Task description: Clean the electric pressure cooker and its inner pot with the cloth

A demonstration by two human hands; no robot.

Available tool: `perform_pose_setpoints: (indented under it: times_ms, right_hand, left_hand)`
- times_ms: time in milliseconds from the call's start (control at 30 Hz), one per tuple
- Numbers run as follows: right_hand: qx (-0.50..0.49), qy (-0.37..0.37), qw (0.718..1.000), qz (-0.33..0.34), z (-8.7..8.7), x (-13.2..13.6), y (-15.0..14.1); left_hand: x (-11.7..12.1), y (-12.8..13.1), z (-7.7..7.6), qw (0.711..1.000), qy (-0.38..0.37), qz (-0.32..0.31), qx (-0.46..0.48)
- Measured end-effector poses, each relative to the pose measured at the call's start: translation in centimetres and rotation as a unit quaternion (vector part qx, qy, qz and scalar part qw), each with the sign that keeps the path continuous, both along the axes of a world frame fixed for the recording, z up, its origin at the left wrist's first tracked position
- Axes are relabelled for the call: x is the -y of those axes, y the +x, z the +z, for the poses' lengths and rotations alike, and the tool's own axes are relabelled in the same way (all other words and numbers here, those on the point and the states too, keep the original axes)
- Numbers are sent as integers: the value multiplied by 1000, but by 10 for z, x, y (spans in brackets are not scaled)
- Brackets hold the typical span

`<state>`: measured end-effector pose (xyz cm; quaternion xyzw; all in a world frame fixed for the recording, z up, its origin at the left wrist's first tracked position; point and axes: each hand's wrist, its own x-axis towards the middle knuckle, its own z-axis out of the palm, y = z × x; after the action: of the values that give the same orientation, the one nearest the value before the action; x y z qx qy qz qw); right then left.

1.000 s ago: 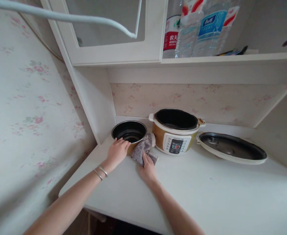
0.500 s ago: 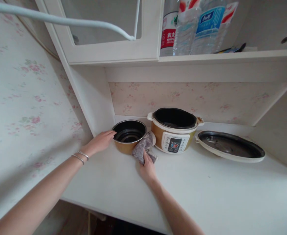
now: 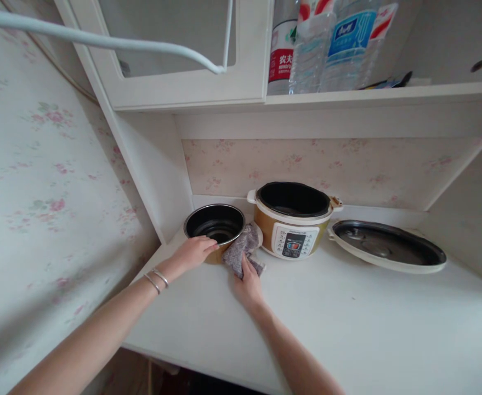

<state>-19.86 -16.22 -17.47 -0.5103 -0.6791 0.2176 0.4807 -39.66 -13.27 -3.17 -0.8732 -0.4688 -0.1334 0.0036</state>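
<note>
A round inner pot (image 3: 191,226), black inside and gold outside with a bright metal rim, stands upright on the white counter. My left hand (image 3: 194,251), with two thin bracelets at the wrist, grips its near rim; the fingertips are partly hidden. My right hand (image 3: 249,282) is closed on a grey-purple cloth (image 3: 241,249), pressed against the right side of the pot. Just behind the cloth is a gold and white electric cooker (image 3: 267,225) with its top uncovered and a control panel in front. Its oval lid (image 3: 389,247) lies to the right, dark inner side up.
The white counter (image 3: 306,323) runs under everything, its front edge at lower left. Overhead, a cabinet door (image 3: 183,90) and a shelf with several plastic bottles (image 3: 350,46) overhang the back. A white bar (image 3: 101,38) crosses the upper left. Flowered wallpaper covers the left wall.
My left hand has moved from the pot's left rim rightward and nearer, to its front rim. The pot has shifted slightly left. My right hand and the cloth stay nearly in place.
</note>
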Motion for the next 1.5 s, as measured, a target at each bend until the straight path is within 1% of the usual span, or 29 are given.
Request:
perform_pose_setpoints:
  times_ms: [133,267,367,433,500,533,600,633,667,733,833,900,967,1067,1200,1300,1400,1500]
  right_hand:
    - [-9,13,1000,3,-1,-1,0]
    - [-12,16,1000,9,0,0,0]
    - [-12,13,1000,8,0,1,0]
    - [-11,7,1000,4,0,1,0]
    - [-11,2,1000,1,-2,0,1]
    - [-11,0,1000,1,-3,0,1]
    - [-15,0,1000,-1,-5,-1,1]
    - [-17,2,1000,-2,-5,-2,2]
    - [-18,5,1000,-2,-5,-2,2]
    - [-17,8,1000,-3,-4,-1,2]
    - [-14,-1,1000,-3,-2,0,1]
    - [-11,-9,1000,-2,-1,1,1]
    - [-6,-12,1000,1,1,1,1]
    - [-1,-9,1000,1,1,1,1]
    - [3,2,1000,1,1,1,2]
    - [12,7,1000,6,0,3,2]
    - [15,15,1000,14,0,4,2]
    - [10,25,1000,14,0,5,2]
  left_hand:
    - [14,46,-5,997,6,73,-13]
    - [10,81,-3,990,-3,142,-13]
    - [-2,96,1,986,-19,161,22]
    - [-9,99,5,987,-30,143,62]
    - [-15,94,10,990,-13,89,110]
    - [-18,87,12,990,5,56,128]
    - [-22,65,16,990,40,6,136]
    - [-24,49,19,991,51,-3,124]
    - [-27,31,21,993,55,-6,101]
    - [-32,-10,26,997,61,12,40]
    - [-37,-71,32,997,26,18,-68]
    - [-39,-100,32,995,2,26,-99]
    - [-39,-117,28,994,-26,24,-100]
    - [-37,-121,16,996,-43,29,-79]
    - [-31,-115,0,997,-42,54,-42]
    - [-26,-108,-6,997,-54,55,-4]
    - [-21,-94,-8,996,-73,40,29]
    - [-13,-70,-12,995,-62,38,72]
